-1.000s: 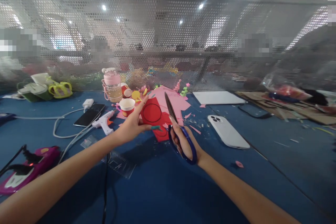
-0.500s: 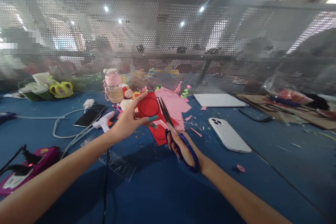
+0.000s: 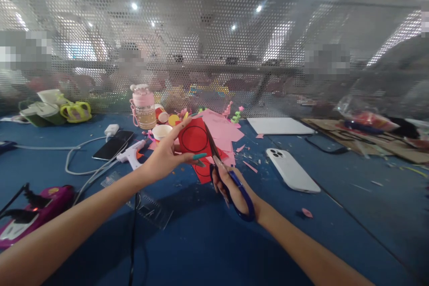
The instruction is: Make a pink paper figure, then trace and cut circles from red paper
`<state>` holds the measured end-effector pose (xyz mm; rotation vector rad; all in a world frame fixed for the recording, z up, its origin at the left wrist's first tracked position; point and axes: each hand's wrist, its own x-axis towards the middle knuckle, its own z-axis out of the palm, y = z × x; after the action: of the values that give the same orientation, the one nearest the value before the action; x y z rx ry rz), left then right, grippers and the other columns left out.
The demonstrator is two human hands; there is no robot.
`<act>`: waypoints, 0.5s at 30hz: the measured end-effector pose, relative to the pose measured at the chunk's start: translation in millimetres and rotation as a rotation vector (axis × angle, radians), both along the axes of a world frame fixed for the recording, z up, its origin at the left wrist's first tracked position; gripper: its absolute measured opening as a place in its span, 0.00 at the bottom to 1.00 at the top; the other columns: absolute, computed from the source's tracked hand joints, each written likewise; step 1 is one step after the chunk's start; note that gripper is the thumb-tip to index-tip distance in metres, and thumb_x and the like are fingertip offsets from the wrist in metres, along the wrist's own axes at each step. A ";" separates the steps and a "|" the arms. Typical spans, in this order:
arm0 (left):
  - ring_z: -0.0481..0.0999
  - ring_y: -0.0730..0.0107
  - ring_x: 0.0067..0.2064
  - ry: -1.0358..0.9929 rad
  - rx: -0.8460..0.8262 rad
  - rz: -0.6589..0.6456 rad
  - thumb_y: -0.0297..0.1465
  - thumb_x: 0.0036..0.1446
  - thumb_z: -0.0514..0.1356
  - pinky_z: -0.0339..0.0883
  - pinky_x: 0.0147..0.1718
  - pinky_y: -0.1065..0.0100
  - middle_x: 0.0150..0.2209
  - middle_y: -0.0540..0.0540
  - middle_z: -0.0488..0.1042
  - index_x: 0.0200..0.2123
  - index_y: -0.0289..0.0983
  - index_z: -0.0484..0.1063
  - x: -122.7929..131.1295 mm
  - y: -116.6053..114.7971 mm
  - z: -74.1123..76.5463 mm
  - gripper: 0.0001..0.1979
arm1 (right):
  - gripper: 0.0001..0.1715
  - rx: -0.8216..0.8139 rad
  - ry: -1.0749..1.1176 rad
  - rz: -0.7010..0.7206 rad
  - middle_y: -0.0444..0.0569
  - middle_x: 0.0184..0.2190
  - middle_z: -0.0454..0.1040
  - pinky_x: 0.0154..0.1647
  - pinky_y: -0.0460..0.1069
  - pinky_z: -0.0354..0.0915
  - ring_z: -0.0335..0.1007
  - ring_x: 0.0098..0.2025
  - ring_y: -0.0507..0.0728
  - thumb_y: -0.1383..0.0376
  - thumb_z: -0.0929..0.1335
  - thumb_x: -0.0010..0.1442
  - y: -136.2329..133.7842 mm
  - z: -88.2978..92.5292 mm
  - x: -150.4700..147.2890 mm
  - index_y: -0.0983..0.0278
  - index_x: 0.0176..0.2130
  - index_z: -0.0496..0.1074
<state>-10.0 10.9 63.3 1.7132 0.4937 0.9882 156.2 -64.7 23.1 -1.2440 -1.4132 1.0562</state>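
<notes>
A red paper piece [image 3: 194, 137] with a black circle drawn on it is pinched between the thumb and fingers of my left hand [image 3: 165, 154]. My right hand [image 3: 231, 185] grips scissors with blue handles [image 3: 241, 196]; their dark blades point up and away, along the right edge of the red paper. Beneath, another red sheet [image 3: 203, 174] with a drawn circle lies on the blue table, partly covered by my hands. Pink paper sheets [image 3: 219, 127] lie behind the scissors.
A pink-lidded bottle [image 3: 144, 107], a white cup [image 3: 162, 132], a glue gun [image 3: 132, 154] and a black phone [image 3: 114, 145] stand or lie left. At right are a white phone [image 3: 292, 170] and a white sheet [image 3: 280, 126]. A purple power strip [image 3: 50, 201] sits front left.
The red paper in my left hand has moved slightly right, closer against the scissor blades. The blades, apart before, now look closer together. The view has tilted down slightly.
</notes>
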 end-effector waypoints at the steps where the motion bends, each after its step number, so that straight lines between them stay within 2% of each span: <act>1: 0.77 0.64 0.35 -0.002 0.000 0.002 0.25 0.44 0.63 0.75 0.30 0.68 0.56 0.40 0.61 0.60 0.47 0.47 0.3 -0.2 -0.2 0.42 | 0.32 0.001 -0.004 -0.003 0.39 0.13 0.55 0.09 0.41 0.48 0.48 0.12 0.45 0.39 0.56 0.51 0.0 0.2 -0.1 0.64 0.22 0.59; 6: 0.78 0.66 0.33 0.015 0.016 0.022 0.24 0.44 0.63 0.76 0.28 0.68 0.62 0.41 0.49 0.59 0.51 0.47 0.4 -0.5 -1.7 0.42 | 0.32 0.002 -0.021 -0.003 0.39 0.12 0.55 0.08 0.41 0.48 0.48 0.11 0.45 0.39 0.56 0.51 0.2 -0.2 0.4 0.64 0.23 0.60; 10: 0.77 0.66 0.33 0.020 0.022 0.041 0.24 0.44 0.63 0.76 0.29 0.66 0.63 0.42 0.46 0.59 0.52 0.48 1.1 -0.5 -3.4 0.42 | 0.32 0.010 -0.046 -0.033 0.39 0.13 0.55 0.09 0.42 0.49 0.49 0.11 0.46 0.39 0.56 0.51 0.0 -1.9 1.2 0.64 0.23 0.61; 15: 0.77 0.67 0.35 0.026 0.036 0.088 0.24 0.43 0.64 0.76 0.33 0.62 0.63 0.44 0.45 0.58 0.54 0.48 3.1 -2.5 -8.2 0.42 | 0.35 0.036 -0.077 -0.042 0.39 0.13 0.55 0.10 0.42 0.50 0.50 0.13 0.46 0.38 0.55 0.51 -0.5 -2.2 0.2 0.66 0.28 0.67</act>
<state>-7.0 8.4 55.1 1.7504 0.5763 1.0441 156.3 -65.2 21.0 -1.2938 -1.4520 0.9596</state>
